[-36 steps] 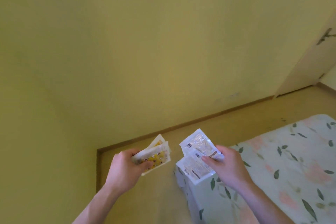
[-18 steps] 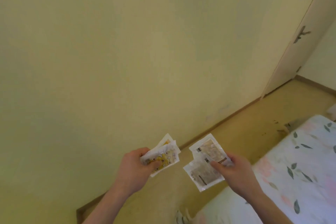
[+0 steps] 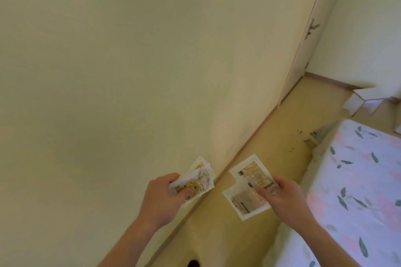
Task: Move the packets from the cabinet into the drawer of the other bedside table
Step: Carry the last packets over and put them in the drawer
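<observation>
your left hand (image 3: pixel 161 196) sits low in the head view, fingers curled round a small stack of yellow-printed packets (image 3: pixel 196 181), thumb pressed on the top one. the stack fans up and to the right from the fist, over the line where wall meets floor. how many packets are in it: cannot tell, at least two edges show.

your right hand (image 3: pixel 282 198) is level with it, a little apart, pinching two brown-printed packets (image 3: pixel 249 187) between thumb on top and fingers underneath. the two overlap, one higher and further right, one lower and nearer you, both held flat above the floor. the two bundles do not touch; a gap of bare floor shows between them.

below and between your arms, the tan floor (image 3: pixel 271 136) runs away in a strip. to the right, the bed (image 3: pixel 358 180) with a leaf-and-pink-flower sheet lies alongside your right forearm. to the left, the pale yellow wall (image 3: pixel 130 60) fills most of the view, a baseboard along its foot.

further off, a white door (image 3: pixel 308 34) with a dark handle stands at the end of the wall. beyond the bed's far end, a white piece of furniture (image 3: pixel 366 99), only partly seen at the frame edge.
</observation>
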Demonstrator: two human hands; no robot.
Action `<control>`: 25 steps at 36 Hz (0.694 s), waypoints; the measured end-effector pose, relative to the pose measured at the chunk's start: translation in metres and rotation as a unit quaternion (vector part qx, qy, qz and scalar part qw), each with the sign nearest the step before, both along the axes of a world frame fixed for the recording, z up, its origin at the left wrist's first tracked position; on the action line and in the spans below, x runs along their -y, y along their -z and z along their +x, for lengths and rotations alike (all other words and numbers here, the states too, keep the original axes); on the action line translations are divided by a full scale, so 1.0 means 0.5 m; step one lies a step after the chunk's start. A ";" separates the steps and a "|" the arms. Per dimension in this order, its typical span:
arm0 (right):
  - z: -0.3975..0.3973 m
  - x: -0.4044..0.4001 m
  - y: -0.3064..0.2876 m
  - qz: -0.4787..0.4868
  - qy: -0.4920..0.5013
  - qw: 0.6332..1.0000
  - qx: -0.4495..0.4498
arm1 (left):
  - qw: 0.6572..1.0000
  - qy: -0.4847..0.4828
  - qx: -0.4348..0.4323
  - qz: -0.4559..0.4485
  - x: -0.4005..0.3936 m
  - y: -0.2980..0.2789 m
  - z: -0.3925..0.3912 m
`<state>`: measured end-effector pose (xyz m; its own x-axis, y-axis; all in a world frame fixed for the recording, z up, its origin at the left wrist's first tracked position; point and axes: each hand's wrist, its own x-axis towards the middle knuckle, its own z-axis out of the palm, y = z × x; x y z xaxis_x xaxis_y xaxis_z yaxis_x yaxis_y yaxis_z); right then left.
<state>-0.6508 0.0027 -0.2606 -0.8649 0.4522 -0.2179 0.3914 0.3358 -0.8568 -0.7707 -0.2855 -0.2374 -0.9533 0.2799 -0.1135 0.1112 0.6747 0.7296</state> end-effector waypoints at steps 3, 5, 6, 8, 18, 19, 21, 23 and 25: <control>-0.031 -0.014 0.005 -0.001 0.043 0.999 0.011 | 0.998 0.056 0.012 -0.002 -0.043 0.003 -0.083; -0.040 -0.030 0.000 -0.001 0.081 0.997 0.013 | 0.996 0.089 0.016 -0.010 -0.082 0.007 -0.130; -0.043 -0.039 -0.005 -0.001 0.102 0.995 0.009 | 0.994 0.105 0.019 -0.009 -0.106 0.007 -0.150; -0.046 -0.062 -0.015 -0.002 0.139 0.990 0.002 | 0.990 0.137 0.026 -0.002 -0.163 0.005 -0.186; -0.051 -0.258 -0.025 0.003 0.295 0.955 0.019 | 0.949 0.308 0.057 0.026 -0.502 -0.008 -0.314; -0.060 -0.288 -0.021 0.004 0.304 0.952 0.014 | 0.946 0.318 0.055 0.029 -0.539 -0.007 -0.331; -0.080 -0.346 -0.013 0.002 0.319 0.948 0.008 | 0.942 0.331 0.045 0.033 -0.610 -0.002 -0.365; -0.105 -0.411 -0.006 -0.006 0.332 0.943 0.009 | 0.940 0.338 0.036 0.030 -0.685 0.006 -0.401; -0.134 -0.478 -0.005 -0.015 0.339 0.941 0.008 | 0.940 0.339 0.033 0.024 -0.763 0.010 -0.437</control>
